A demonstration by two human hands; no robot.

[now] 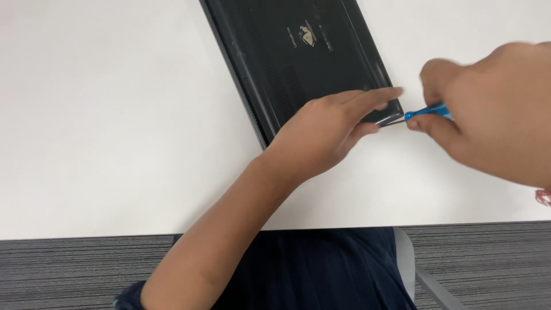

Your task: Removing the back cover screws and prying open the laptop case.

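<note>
On the white table, our left hand pressed flat on the laptop's near corner; our right hand's fingers pinched a blue screwdriver pointing left at it.

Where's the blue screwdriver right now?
In the head view, the blue screwdriver is right of centre, gripped in the right hand, its tip at the near right corner of the black laptop, beside the left hand.

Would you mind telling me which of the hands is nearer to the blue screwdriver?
Right. The right hand grips the blue screwdriver by its handle; the left hand rests on the black laptop corner, just beside the tip.
</note>
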